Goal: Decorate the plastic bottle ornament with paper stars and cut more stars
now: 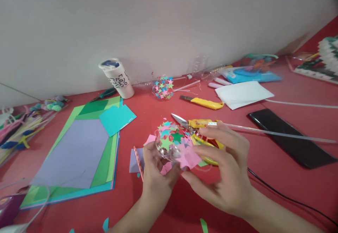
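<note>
At the near middle of the red table point(158, 116), seen from the head camera, the left hand point(158, 173) curls closed around a clear star-covered ball point(173, 138). It is round, without an evident long axis, its starry side facing up and far. Half open at its right, the right hand point(224, 169) has fingers at a pink paper star point(188, 157) (I cannot tell whether they grip it). Far left of the ball, a white lidded tumbler point(118, 79) bears dark lettering, inverted and illegible; its contents are hidden. Far right, clear plastic packaging point(260, 63) holds orange pieces.
</note>
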Tool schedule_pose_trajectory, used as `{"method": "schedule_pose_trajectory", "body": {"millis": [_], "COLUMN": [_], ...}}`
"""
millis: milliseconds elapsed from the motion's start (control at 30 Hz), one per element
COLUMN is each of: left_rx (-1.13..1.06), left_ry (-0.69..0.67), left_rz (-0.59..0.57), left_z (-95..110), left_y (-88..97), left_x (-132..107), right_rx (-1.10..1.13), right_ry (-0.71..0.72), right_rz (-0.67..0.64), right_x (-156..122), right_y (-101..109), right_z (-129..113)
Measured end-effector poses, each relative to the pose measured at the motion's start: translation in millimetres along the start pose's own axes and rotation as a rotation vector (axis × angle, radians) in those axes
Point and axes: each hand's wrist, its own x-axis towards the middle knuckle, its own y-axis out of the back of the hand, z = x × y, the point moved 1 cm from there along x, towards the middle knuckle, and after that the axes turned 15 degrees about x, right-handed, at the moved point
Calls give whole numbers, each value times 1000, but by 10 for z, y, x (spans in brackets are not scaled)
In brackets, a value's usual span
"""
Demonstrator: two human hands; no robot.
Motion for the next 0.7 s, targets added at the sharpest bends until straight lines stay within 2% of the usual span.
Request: {"method": "schedule_pose_trajectory", "body": {"millis": [67, 233, 333, 700], "left_rx": [6, 29, 48, 53], "left_ry": [4, 13, 17, 52], "left_rz": [-13, -6, 8, 50], "left_z": [17, 56, 62, 82], "left_y": [-10, -17, -16, -30], "left_x": [3, 14, 8, -17], "right_rx": [-6, -111, -151, -162], "right_ry": [29, 76, 114, 84], "right_rz": [16, -74, -67, -48], "right_x": [-10, -70, -80, -74], "right_y": [-7, -64, -91, -90], "right_z": [10, 45, 66, 46]}}
